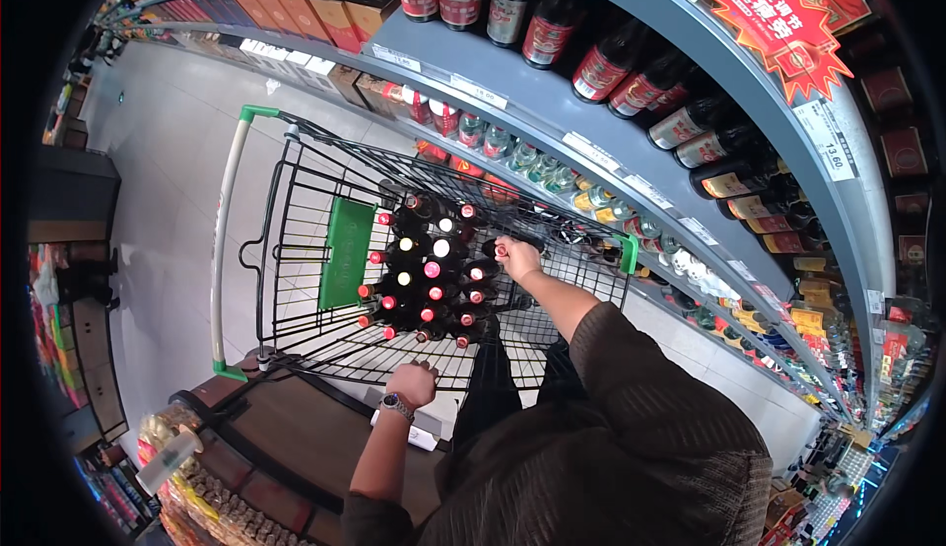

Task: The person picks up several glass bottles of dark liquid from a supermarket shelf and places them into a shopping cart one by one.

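A black wire shopping cart (582, 305) stands before me, with a pale handle (225, 250) at the left and green corner pieces. Upright dark glass bottles (432, 269) with red, white and yellow caps are packed together inside it. My right hand (520, 258) reaches into the cart, its fingers closed round the neck of a red-capped bottle (502, 250) at the edge of the group. On the cart's near side rim rests my left hand (412, 385), fingers curled over the wire; a metal watch (397, 405) is on that wrist.
Grey store shelves (473, 51) run along the cart's far side, holding dark bottles (547, 32), clear bottles (523, 156) and boxed goods (295, 17). A brown display stand (318, 442) stands close on the near side, with packaged goods (222, 505) beside it. Pale tiled floor (170, 132) extends left.
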`<state>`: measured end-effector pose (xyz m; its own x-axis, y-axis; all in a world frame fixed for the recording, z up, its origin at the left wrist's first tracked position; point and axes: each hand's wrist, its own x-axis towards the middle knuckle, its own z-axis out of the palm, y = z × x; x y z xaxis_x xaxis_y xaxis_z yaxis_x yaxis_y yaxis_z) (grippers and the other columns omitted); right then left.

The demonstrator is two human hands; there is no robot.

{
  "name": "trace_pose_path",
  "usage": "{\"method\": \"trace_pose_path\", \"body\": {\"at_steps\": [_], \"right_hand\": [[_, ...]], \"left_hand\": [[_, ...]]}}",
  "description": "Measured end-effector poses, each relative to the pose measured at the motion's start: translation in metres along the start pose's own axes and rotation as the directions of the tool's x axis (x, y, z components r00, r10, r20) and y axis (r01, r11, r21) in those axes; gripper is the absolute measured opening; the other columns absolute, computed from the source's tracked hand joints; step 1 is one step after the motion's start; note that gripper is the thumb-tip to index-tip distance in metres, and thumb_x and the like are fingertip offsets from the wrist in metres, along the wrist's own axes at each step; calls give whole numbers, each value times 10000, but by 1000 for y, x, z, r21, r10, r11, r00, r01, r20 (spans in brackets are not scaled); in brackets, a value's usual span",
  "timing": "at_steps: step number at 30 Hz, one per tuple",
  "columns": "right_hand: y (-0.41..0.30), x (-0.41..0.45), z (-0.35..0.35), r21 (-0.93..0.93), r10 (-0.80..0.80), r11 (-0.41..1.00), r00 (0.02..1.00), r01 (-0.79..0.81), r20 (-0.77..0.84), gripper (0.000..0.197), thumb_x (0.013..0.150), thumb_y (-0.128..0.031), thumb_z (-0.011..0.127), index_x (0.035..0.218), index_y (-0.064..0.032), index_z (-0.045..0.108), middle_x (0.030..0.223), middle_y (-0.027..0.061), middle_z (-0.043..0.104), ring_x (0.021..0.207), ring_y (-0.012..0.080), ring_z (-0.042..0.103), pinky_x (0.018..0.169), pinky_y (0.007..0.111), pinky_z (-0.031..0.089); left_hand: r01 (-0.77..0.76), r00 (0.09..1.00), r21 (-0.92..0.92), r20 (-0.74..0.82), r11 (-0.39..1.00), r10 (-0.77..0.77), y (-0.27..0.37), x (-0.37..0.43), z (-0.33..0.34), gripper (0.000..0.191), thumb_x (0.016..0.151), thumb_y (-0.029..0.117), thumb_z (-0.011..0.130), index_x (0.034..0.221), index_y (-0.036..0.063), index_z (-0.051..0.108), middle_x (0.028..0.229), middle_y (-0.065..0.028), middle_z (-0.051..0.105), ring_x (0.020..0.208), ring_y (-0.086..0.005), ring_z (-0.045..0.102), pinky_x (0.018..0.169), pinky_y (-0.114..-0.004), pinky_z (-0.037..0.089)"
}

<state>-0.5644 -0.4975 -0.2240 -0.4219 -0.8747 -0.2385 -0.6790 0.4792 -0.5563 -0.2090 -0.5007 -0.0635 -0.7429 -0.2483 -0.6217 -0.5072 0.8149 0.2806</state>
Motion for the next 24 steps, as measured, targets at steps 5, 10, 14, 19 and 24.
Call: {"method": "trace_pose_path", "body": {"at_steps": [5,10,14,19,24], "right_hand": [[-17,4,13,-60,49,997,996,-45,71,341,833,-222,761,1154,-209,647,895,128,729,865,368,701,761,489,537],[-37,4,11,-44,90,995,990,-85,113,391,848,-222,747,1218,-215,621,948,161,725,921,382,695,808,497,535],[-38,-4,2,51,173,982,977,-181,128,641,835,-219,755,1420,-178,496,1092,229,701,1022,416,668,908,491,528],[-22,-51,-20,167,180,967,980,-193,90,810,819,-191,753,1503,-43,345,1330,287,579,1209,446,574,1036,481,472],[19,-150,-68,-99,-24,995,998,29,53,601,834,-159,715,1396,-83,514,1562,155,386,1472,370,313,1176,617,255]], "left_hand": [[-14,1000,-21,-22,1000,13,-4,-3,5,208,800,183,579,924,91,720,957,-122,716,905,-308,693,771,-426,573],[-2,1000,-22,-21,1000,2,-6,-6,4,211,799,183,578,923,83,717,950,-126,707,915,-307,685,783,-425,571],[-37,999,-15,-29,999,37,-7,-2,4,212,804,177,570,925,84,718,955,-131,710,907,-312,688,783,-429,571],[-39,999,12,7,999,39,-5,-1,7,228,798,192,566,928,88,723,953,-149,719,888,-323,702,781,-443,570],[-47,997,8,-69,999,47,-9,-1,23,207,774,227,585,864,107,727,862,-152,711,813,-353,703,723,-476,570]]}}
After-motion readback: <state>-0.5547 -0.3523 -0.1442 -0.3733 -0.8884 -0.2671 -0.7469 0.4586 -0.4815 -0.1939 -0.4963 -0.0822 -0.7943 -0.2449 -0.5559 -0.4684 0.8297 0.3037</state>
